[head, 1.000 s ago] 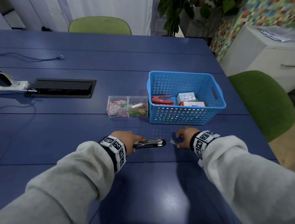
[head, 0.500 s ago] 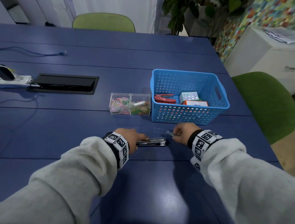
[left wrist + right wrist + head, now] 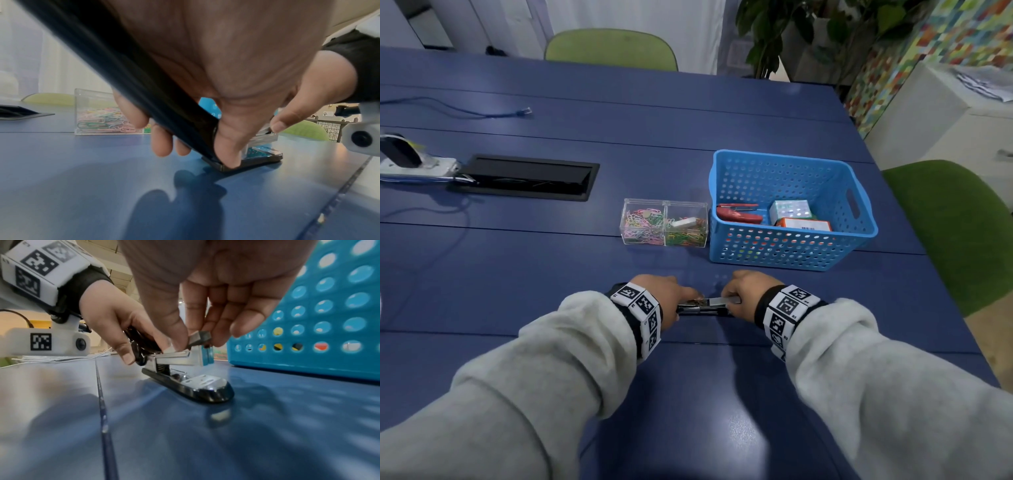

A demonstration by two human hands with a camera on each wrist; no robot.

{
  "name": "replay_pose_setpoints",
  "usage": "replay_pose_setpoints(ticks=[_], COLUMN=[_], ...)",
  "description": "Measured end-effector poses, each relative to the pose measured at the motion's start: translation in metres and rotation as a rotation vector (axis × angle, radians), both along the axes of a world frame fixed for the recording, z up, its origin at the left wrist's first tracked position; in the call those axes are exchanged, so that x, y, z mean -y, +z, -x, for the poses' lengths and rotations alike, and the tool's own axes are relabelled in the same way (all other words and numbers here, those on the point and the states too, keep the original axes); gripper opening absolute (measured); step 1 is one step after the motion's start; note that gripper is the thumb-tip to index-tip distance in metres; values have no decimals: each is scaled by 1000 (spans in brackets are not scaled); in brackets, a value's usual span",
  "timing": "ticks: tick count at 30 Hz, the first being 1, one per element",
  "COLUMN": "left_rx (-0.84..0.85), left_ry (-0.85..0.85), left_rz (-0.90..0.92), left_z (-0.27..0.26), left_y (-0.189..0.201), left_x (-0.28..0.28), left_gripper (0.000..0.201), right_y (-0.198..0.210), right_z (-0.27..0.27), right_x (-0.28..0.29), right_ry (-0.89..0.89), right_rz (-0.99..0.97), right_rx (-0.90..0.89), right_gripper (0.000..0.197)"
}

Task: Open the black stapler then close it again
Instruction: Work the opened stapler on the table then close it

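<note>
The black stapler (image 3: 703, 308) lies on the blue table close in front of me, opened up. Its black base (image 3: 191, 387) rests flat and the metal magazine (image 3: 176, 360) stands above it. My left hand (image 3: 674, 298) grips the stapler's rear, its fingers curled round the swung-back black cover (image 3: 127, 84). My right hand (image 3: 743, 294) pinches a grey strip of staples (image 3: 199, 338) between thumb and fingers, right over the front of the magazine. Whether the strip sits in the channel I cannot tell.
A blue perforated basket (image 3: 791, 253) stands just beyond my right hand, holding a red stapler (image 3: 738, 214) and small boxes. Left of it is a clear box of coloured paper clips (image 3: 664, 222). A black cable hatch (image 3: 524, 176) and a power strip lie far left.
My right hand lifted the staple strip off the table beside the stapler and carried it left onto the magazine. My left hand kept its hold on the stapler's rear.
</note>
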State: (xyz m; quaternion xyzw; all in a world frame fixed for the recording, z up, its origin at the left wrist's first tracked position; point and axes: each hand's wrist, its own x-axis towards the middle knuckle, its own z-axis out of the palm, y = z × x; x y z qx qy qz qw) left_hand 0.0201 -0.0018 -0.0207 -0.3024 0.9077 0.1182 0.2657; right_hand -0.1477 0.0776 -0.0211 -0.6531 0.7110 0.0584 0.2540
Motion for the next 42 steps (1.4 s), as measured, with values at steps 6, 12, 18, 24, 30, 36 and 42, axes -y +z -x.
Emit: replay_pose_setpoints(ticks=[6,12,18,24,30,36,42], left_rx=[11,-7,-31,-87,-274,-481,-547], left_ry=[-14,-14,1,112,174,227,287], left_rz=[-9,-11,-15,26,-5,-133,-200], left_z=[2,1,-3,-19,-15,5,32], left_y=[-1,-3,-4,10,24,28,13], left_x=[0,0,3,19,21,12,-3], left_gripper=[53,54,56,39,55,68,51], right_y=[-2,-4,-10,-14,-17,-16,-16], right_z=[-4,0,10,23,26,30,25], right_x=[1,5,0,-10,-16,-19,-20], right_ry=[27,9,-87,-308,-388,-481,-533], right_rz=[7,-55,-87,-24,6,89,140], right_rx=[-18,-23,-2,134,200,346,523], right_gripper=[24,25,28,22,21,13,16])
